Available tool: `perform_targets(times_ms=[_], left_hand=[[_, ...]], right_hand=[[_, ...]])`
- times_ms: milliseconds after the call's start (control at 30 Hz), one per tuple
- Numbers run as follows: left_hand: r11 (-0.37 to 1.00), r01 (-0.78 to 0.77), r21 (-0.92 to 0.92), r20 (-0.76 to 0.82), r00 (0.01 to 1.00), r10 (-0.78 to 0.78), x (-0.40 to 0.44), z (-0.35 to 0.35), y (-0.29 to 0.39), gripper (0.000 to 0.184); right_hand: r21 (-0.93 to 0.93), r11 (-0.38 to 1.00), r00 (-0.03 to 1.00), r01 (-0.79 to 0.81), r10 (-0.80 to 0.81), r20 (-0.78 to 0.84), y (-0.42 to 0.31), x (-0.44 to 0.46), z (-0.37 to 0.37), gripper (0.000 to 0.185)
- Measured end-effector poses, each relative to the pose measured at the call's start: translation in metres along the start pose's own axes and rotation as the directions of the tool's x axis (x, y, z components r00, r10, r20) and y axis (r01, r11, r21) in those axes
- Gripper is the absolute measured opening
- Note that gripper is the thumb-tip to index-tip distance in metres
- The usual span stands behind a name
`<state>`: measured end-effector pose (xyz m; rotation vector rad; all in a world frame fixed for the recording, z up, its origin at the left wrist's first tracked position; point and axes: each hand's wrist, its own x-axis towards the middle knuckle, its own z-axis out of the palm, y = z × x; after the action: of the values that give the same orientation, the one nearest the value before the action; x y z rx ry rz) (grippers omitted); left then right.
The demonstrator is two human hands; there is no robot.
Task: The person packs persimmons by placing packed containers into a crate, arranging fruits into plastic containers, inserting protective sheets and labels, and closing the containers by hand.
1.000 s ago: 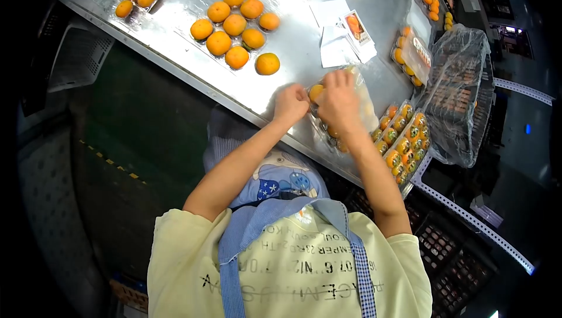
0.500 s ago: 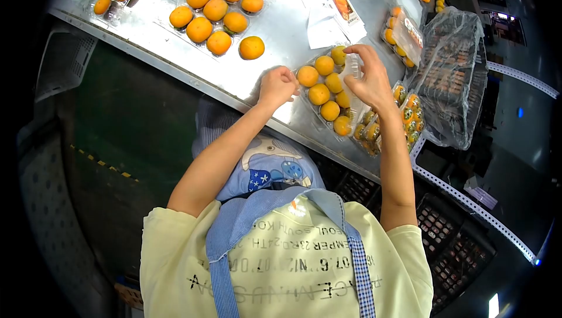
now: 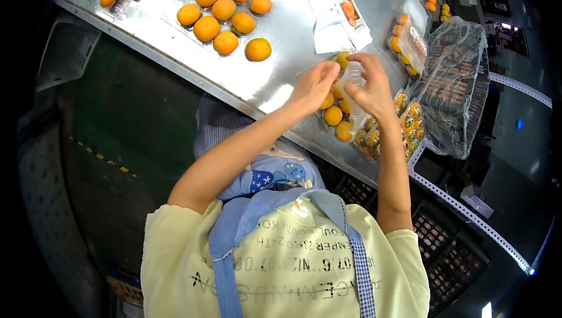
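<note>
A clear plastic fruit pack (image 3: pixel 324 122) sits near the table's front edge, filled with round orange fruits (image 3: pixel 332 116). My right hand (image 3: pixel 371 86) pinches its raised, see-through lid (image 3: pixel 355 75) on the right side. Over the left part of the pack, my left hand (image 3: pixel 315 88) has its fingers pressed together and hides some of the fruit. Whatever it pinches, if anything, is hidden. The fingertips of both hands are close, with the lid's edge between them.
An open tray of orange fruits (image 3: pixel 223 9) lies on the metal table (image 3: pixel 181 60), a single fruit (image 3: pixel 258 50) beside it. White papers (image 3: pixel 328 22) lie behind the pack. Packed fruit (image 3: pixel 413 125) and a plastic-lined crate (image 3: pixel 453 78) stand at right.
My left hand has moved right and away from me, from beside the pack to above its fruit. My right hand still holds the lid in nearly the same place.
</note>
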<state>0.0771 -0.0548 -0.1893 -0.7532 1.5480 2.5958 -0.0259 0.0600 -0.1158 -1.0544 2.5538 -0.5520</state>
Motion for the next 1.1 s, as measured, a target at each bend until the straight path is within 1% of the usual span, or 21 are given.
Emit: perform_targets(times_ms=[33, 67, 133, 167, 233, 267, 300, 333, 400, 433, 533, 567, 600, 633, 667, 700, 733, 767, 867, 900, 1100], left_hand=[[0.995, 0.003, 0.101, 0.054, 0.999, -0.008, 0.011, 0.000, -0.005, 0.035], [0.960, -0.096, 0.262, -0.081, 0.989, 0.121, 0.016, -0.001, -0.011, 0.036], [0.784, -0.204, 0.586, -0.262, 0.868, 0.421, 0.022, -0.009, -0.018, 0.037], [0.785, -0.209, 0.583, -0.273, 0.860, 0.432, 0.028, -0.019, -0.025, 0.038], [0.747, -0.046, 0.663, -0.143, 0.972, 0.187, 0.037, -0.039, -0.030, 0.042], [0.705, 0.028, 0.708, -0.090, 0.995, 0.050, 0.039, -0.047, -0.032, 0.045], [0.692, 0.037, 0.721, -0.041, 0.999, -0.010, 0.037, -0.052, -0.032, 0.048], [0.758, 0.085, 0.647, -0.001, 0.994, -0.111, 0.034, -0.055, -0.031, 0.048], [0.848, 0.210, 0.487, 0.106, 0.949, -0.296, 0.028, -0.059, -0.028, 0.049], [0.922, 0.215, 0.323, 0.168, 0.945, -0.280, 0.026, -0.063, -0.038, 0.048], [0.950, 0.274, 0.150, 0.168, 0.940, -0.298, 0.028, -0.067, -0.051, 0.047], [0.956, 0.272, 0.113, 0.177, 0.941, -0.288, 0.028, -0.067, -0.052, 0.039], [0.953, 0.281, 0.118, 0.138, 0.945, -0.296, 0.027, -0.066, -0.051, 0.035], [0.949, 0.289, 0.123, 0.101, 0.948, -0.302, 0.027, -0.062, -0.050, 0.032], [0.946, 0.296, 0.130, 0.067, 0.950, -0.306, 0.028, -0.059, -0.049, 0.028], [0.943, 0.316, 0.108, 0.045, 0.946, -0.322, 0.029, -0.055, -0.046, 0.026], [0.939, 0.333, 0.085, 0.022, 0.942, -0.336, 0.030, -0.051, -0.042, 0.024], [0.935, 0.349, 0.062, 0.001, 0.937, -0.350, 0.031, -0.048, -0.040, 0.022], [0.953, 0.254, 0.167, -0.016, 0.967, -0.255, 0.033, -0.043, -0.046, 0.022], [0.949, 0.217, 0.230, -0.031, 0.976, -0.216, 0.033, -0.042, -0.048, 0.021], [0.917, 0.123, 0.380, 0.014, 0.990, -0.139, 0.027, -0.044, -0.050, 0.018]], right_hand=[[-0.044, 0.998, 0.999, 0.045, -0.045, -0.014, 0.002, 0.000, 0.006, 0.047], [-0.102, 0.993, 0.997, 0.066, -0.070, -0.035, 0.001, -0.002, 0.014, 0.050], [-0.214, 0.972, 0.991, 0.095, -0.114, -0.077, -0.006, -0.009, 0.035, 0.055], [-0.187, 0.979, 0.993, 0.080, -0.093, -0.065, -0.009, -0.011, 0.044, 0.054], [-0.125, 0.991, 0.998, 0.050, -0.055, -0.036, -0.013, -0.018, 0.059, 0.054], [-0.152, 0.985, 0.993, 0.081, -0.092, -0.070, -0.010, -0.021, 0.064, 0.055], [-0.181, 0.977, 0.986, 0.110, -0.130, -0.102, -0.006, -0.024, 0.069, 0.056], [-0.213, 0.968, 0.977, 0.136, -0.167, -0.134, -0.003, -0.028, 0.073, 0.056], [-0.133, 0.986, 0.975, 0.102, -0.126, -0.184, 0.000, -0.038, 0.074, 0.055], [-0.091, 0.992, 0.972, 0.084, -0.102, -0.210, 0.001, -0.045, 0.075, 0.055], [-0.096, 0.988, 0.923, 0.124, -0.150, -0.353, 0.012, -0.076, 0.089, 0.047], [0.201, 0.977, 0.956, -0.067, 0.120, -0.267, 0.010, -0.094, 0.099, 0.043], [0.463, 0.846, 0.930, -0.266, 0.351, -0.106, 0.005, -0.115, 0.111, 0.039], [0.653, 0.610, 0.852, -0.449, 0.512, 0.107, 0.003, -0.128, 0.121, 0.035], [0.819, 0.318, 0.777, -0.477, 0.588, 0.224, 0.001, -0.133, 0.130, 0.034], [0.895, -0.009, 0.704, -0.447, 0.613, 0.358, -0.002, -0.136, 0.138, 0.033], [0.871, -0.333, 0.646, -0.361, 0.585, 0.491, -0.005, -0.137, 0.144, 0.033], [0.816, -0.545, 0.634, -0.194, 0.566, 0.528, -0.003, -0.133, 0.149, 0.031], [0.762, -0.618, 0.511, 0.195, 0.727, 0.459, -0.001, -0.116, 0.173, 0.026], [0.726, -0.628, 0.537, 0.279, 0.729, 0.425, -0.004, -0.111, 0.179, 0.020], [0.754, -0.517, 0.392, 0.406, 0.844, 0.367, -0.017, -0.095, 0.184, 0.016]])
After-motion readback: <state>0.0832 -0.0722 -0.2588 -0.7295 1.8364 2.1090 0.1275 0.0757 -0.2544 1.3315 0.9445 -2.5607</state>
